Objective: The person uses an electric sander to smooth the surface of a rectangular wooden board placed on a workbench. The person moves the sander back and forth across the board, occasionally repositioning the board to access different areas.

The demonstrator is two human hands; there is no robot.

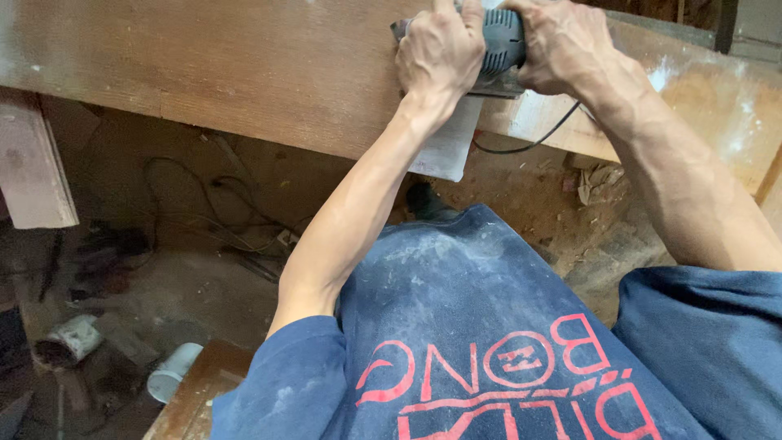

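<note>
Dusty blue shirt [456, 326] hangs below. Both hands, left hand [440, 53] and right hand [562, 45], clench the grey sander [501, 41] on the wooden board [244, 73]; flat, even pressure seems best, cord [529, 143] kept aside.

Dusty workshop floor below my bench

Under me I see a dirt floor [562, 212] strewn with tangled cables [212, 212], a white cup [173, 372] on its side, a tin can [69, 341], and a pale plank [32, 167] at left.

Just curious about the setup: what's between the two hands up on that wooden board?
In the head view, the grey power sander sits between the left hand and right hand; both grip it on the board.
</note>
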